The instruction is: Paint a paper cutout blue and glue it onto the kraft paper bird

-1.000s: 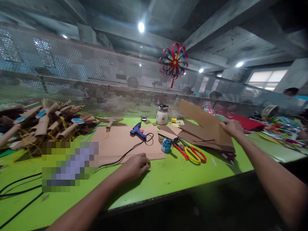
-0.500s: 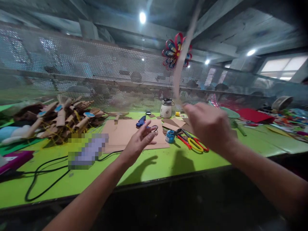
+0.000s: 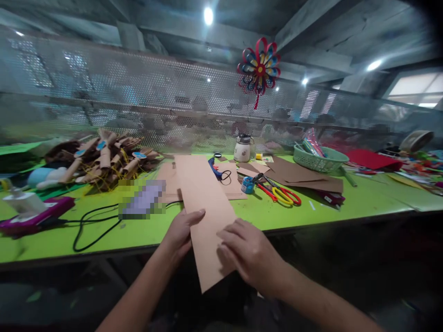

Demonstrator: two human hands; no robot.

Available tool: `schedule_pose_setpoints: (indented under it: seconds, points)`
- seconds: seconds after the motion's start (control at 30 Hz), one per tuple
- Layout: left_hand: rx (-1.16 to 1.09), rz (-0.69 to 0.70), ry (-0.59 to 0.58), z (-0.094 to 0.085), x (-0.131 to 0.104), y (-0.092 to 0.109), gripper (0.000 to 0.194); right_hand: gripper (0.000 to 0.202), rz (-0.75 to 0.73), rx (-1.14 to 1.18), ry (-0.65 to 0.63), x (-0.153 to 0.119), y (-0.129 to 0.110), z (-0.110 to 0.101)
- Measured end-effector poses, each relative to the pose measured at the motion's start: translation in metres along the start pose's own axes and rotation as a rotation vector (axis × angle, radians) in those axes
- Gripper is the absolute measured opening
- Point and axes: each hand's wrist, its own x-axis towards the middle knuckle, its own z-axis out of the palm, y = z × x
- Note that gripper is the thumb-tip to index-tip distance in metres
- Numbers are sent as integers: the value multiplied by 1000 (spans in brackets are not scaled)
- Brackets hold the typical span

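A long strip of brown cardboard slants out over the front edge of the green table, its near end hanging in the air. My left hand grips its left edge, thumb on top and fingers underneath. On the right edge my right hand is closed, its bent fingers lying over the face of the strip. Beyond it, partly hidden, is a blue glue gun with a black cord. Flat beneath the far end lies a larger cardboard sheet.
Right of the strip are a blue jar, scissors with yellow handles, more brown card and a green basket. At left are a pile of cardboard rolls, a purple power strip and cords. A mesh partition stands behind.
My right hand has come down from its raised position with the cardboard strip. My left hand, open and empty before, has moved down and now grips the strip.
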Motion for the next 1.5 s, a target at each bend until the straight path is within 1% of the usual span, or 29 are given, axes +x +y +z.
schedule_pose_setpoints:
  seconds: [0.07,0.13,0.17,0.23,0.33,0.43,0.5,0.57,0.63,0.73,0.87,0.93,1.0,1.07,1.17,1.2,1.23,1.3,1.33,1.37,1.43,1.5]
  points:
    - [-34,-80,-8,-9,-5,0,36,27,62,105,68,-18,15,-4]
    - [-53,-125,-15,-12,-10,0,33,37,104,158,50,-39,27,-4]
    - [-54,-138,-25,-12,-13,-1,32,46,104,179,15,-50,32,-2]
    - [-37,-157,-63,-9,-17,-2,31,61,141,194,-31,-72,34,4]
    - [1,-149,-132,-3,-21,-7,34,69,188,248,-7,-95,27,14]
    - [28,-116,-177,0,-23,-13,37,62,194,306,41,-104,18,23]
    - [43,-100,-185,0,-23,-15,40,57,180,275,103,-105,15,28]
    - [66,-88,-176,0,-24,-15,44,56,152,216,159,-104,15,31]
    - [94,-63,-141,-1,-26,-14,48,57,129,184,192,-103,16,34]
    - [138,-43,-87,1,-31,-15,49,55,148,204,218,-106,13,39]
    - [148,-65,-82,0,-39,-20,47,51,168,247,230,-120,4,49]
    - [123,-50,-92,-4,-43,-25,48,47,168,255,222,-127,0,53]
    - [130,-31,-104,-13,-47,-33,49,42,215,291,228,-132,0,55]
    - [200,-37,-119,-24,-52,-44,49,35,321,350,281,-130,4,54]
    - [260,-32,-152,-40,-59,-66,44,25,529,476,392,-113,16,49]
    - [266,-41,-164,-45,-61,-74,45,24,588,541,398,-105,20,48]
    - [277,-39,-165,-49,-63,-81,46,26,631,625,372,-95,25,46]
    - [316,-12,-167,-56,-66,-95,47,31,666,770,334,-76,32,40]
    - [342,0,-182,-58,-67,-100,46,33,672,807,357,-66,35,36]
    - [358,6,-194,-61,-69,-103,46,35,671,825,409,-57,37,31]
    - [370,-9,-234,-65,-72,-109,46,41,661,837,554,-41,40,19]
    - [372,-25,-263,-66,-76,-113,47,43,641,858,605,-27,41,9]
